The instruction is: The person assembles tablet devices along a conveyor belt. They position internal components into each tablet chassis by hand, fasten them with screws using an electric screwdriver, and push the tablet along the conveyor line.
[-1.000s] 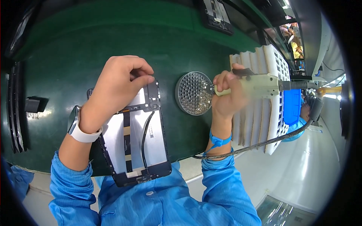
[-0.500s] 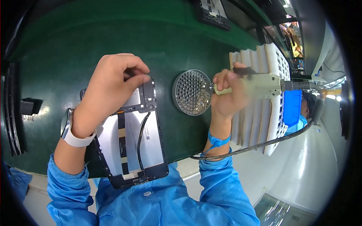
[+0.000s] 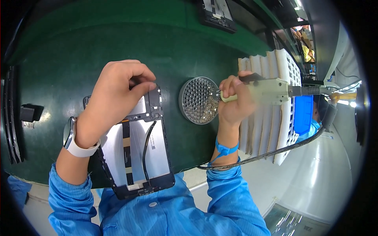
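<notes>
An opened tablet (image 3: pixel 159 147) lies near the table's front edge, its silver back and black frame showing. My left hand (image 3: pixel 118 84) is over its far end, thumb and fingers pinched at the far right corner; the fingertips are partly hidden. In my right hand (image 3: pixel 235 103) is a pale electric screwdriver (image 3: pixel 271 91), held nearly level with its tip to the left. That tip is at the right rim of a round metal screw dish (image 3: pixel 182 98). Many small screws (image 3: pixel 206 112) lie in the dish, mostly on its right and near sides.
White stacked trays (image 3: pixel 281 118) stand to the right, beside a blue bin (image 3: pixel 303 116). The screwdriver's thick cable (image 3: pixel 271 151) loops past my right wrist. Another opened tablet (image 3: pixel 217 15) lies at the back; a small black block (image 3: pixel 27 113) and black strips (image 3: pixel 12 118) are at the left.
</notes>
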A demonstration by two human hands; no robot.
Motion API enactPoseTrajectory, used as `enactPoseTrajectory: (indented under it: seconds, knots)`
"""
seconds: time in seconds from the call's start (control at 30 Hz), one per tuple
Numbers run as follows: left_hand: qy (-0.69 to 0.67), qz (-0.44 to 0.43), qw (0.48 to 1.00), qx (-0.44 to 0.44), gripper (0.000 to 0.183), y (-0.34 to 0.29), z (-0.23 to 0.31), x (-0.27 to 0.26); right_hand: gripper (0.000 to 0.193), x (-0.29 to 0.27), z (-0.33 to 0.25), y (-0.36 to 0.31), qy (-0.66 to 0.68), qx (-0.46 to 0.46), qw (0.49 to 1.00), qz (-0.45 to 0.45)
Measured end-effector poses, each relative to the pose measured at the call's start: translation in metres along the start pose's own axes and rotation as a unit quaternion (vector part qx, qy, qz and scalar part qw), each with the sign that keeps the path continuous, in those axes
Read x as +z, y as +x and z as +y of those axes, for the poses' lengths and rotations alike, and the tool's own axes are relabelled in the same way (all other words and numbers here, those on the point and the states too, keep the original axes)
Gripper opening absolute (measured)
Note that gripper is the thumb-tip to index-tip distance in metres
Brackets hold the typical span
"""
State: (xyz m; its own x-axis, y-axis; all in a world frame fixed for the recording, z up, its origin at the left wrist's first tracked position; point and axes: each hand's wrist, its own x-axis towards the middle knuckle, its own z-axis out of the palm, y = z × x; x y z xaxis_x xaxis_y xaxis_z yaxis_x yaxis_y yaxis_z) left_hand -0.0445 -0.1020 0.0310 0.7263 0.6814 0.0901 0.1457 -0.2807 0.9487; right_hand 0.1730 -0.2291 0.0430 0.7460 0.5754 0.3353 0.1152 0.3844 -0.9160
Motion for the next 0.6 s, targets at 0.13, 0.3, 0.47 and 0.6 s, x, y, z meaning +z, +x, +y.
enactPoseTrajectory:
  seconds: [0.13,0.3,0.47,0.6]
  knots:
    - [0.007,-0.004,1.000,0.005,0.009,0.000,0.002,-0.001,0.023,0.001,-0.001,-0.004,-0.058,0.010,0.998,-0.014]
    - [-0.001,-0.001,1.000,-0.003,0.010,0.001,-0.001,-0.002,0.024,0.010,-0.019,-0.002,0.014,-0.054,0.998,-0.018]
    - [0.016,0.004,0.999,0.045,0.010,0.000,-0.005,0.001,0.030,0.051,-0.049,-0.019,0.091,-0.038,0.990,-0.102]
    - [0.019,0.021,0.998,0.056,0.009,-0.002,-0.014,0.003,0.027,0.082,-0.032,-0.056,0.084,0.049,0.973,-0.207]
